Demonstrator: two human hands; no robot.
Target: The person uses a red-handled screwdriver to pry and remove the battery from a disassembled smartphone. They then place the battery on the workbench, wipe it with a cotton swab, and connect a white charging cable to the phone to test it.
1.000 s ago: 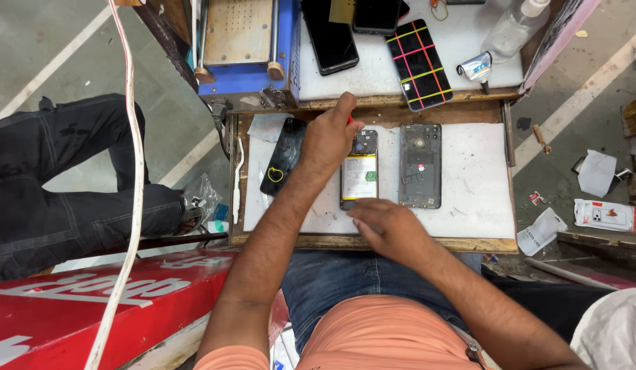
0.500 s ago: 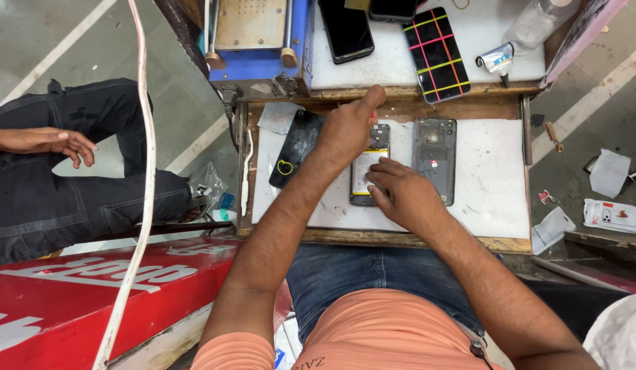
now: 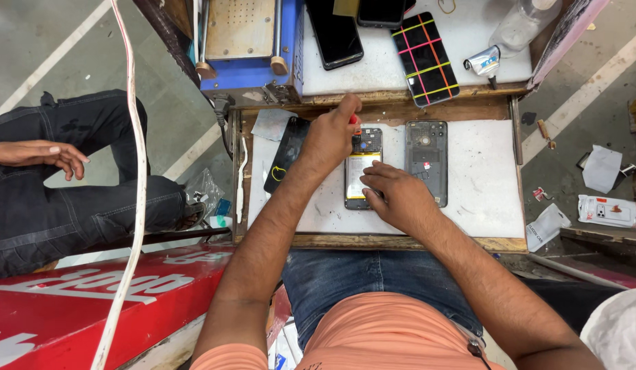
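- Left hand (image 3: 332, 137): closed in a fist around a red-handled tool (image 3: 356, 122), of which only a small part shows; the tool end meets the top of the opened phone (image 3: 362, 168).
- Right hand (image 3: 393, 195): laid flat, fingers loosely spread, fingertips pressing on the lower half of the opened phone; it grips nothing.
- Opened phone: back removed, battery exposed, lying flat near the middle of the white work tray (image 3: 482, 192), between the two hands.
- Grey back cover (image 3: 426, 161): just beside the phone, on its right.
- Black panel (image 3: 285, 154): to the left of the phone, partly hidden under the left wrist.
- Upper shelf (image 3: 469, 41): carries a dark phone (image 3: 335, 34), a black case with coloured grid lines (image 3: 424, 58) and a blue machine (image 3: 253, 44).
- Another person's hand (image 3: 40, 154): at far left, resting on a dark trouser leg.
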